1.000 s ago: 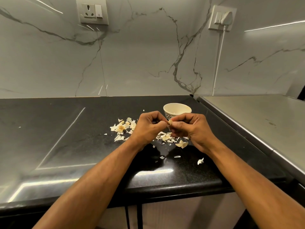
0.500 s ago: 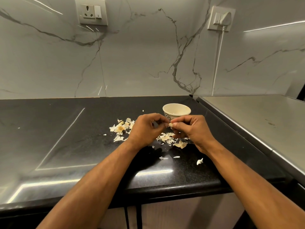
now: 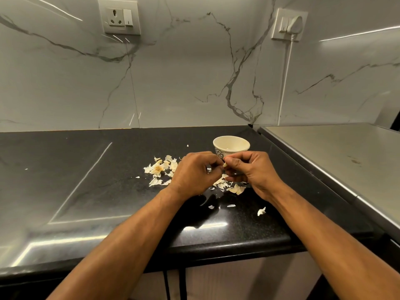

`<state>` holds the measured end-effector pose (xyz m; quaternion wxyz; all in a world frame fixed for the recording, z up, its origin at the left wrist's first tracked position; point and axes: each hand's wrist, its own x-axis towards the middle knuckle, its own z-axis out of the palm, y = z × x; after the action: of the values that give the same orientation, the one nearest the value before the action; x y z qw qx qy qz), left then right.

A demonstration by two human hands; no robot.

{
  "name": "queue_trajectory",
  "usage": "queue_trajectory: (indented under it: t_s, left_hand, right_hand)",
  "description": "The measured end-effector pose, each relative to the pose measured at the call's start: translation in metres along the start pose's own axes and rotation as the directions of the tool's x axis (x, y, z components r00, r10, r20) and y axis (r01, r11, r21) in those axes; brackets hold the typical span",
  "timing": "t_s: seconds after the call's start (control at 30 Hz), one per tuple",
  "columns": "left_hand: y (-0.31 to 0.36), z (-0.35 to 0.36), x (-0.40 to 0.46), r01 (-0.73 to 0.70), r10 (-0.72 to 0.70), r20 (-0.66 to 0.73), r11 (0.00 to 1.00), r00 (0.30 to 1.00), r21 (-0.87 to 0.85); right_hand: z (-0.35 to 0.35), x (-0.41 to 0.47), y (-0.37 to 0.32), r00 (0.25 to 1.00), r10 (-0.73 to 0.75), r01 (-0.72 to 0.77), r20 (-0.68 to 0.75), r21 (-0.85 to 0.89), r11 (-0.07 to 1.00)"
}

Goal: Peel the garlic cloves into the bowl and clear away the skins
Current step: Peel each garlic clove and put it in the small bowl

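- Marble wall (image 3: pixel 184 79) with grey veins fills the far half of what we see, with a socket plate (image 3: pixel 119 17) at far left and a plugged-in socket (image 3: pixel 289 24) at far right.
- Black countertop (image 3: pixel 91 169) runs across the scene below it, meeting a grey steel surface (image 3: pixel 337 156) on the right.
- Our left hand (image 3: pixel 194 173) and right hand (image 3: pixel 252 173) meet just above the counter, fingers curled and fingertips touching.
- Between those fingertips we pinch a garlic clove (image 3: pixel 225 164); only a pale tip shows, right at the meeting point of both grips.
- Just beyond our hands stands the bowl (image 3: pixel 231 146), cream with a patterned side.
- Loose skins (image 3: pixel 160 169) lie scattered left of the hands, more skins (image 3: pixel 234 188) beneath them, and a few scraps nearer us.
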<state>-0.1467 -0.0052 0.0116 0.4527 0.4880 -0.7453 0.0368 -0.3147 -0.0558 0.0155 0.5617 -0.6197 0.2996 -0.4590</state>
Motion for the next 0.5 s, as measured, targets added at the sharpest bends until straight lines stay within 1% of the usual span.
queue_trajectory:
  t_s: [0.17,0.33,0.4,0.5]
  left_hand:
    - [0.0043,0.0008,-0.0004,0.075,-0.074,0.012,0.989,0.997,-0.13]
    - [0.0034,-0.0018,0.0002,0.228,-0.206,0.106,0.936,0.973,-0.269]
    - [0.0043,-0.0035,0.0001,0.262,-0.23,0.134,0.913,0.964,-0.312]
    - [0.0057,-0.0056,-0.0004,0.274,-0.233,0.156,0.897,0.96,-0.346]
  right_hand:
    - [-0.0009,0.0001,0.0014,1.0,-0.017,0.018,0.013,-0.037,0.999]
    - [-0.002,-0.0021,-0.0007,0.997,-0.021,0.024,0.068,-0.054,0.998]
    - [-0.003,-0.0027,-0.0019,0.996,-0.022,0.026,0.083,-0.042,0.999]
    - [-0.004,-0.004,-0.0033,0.993,-0.008,0.011,0.115,-0.029,1.0]
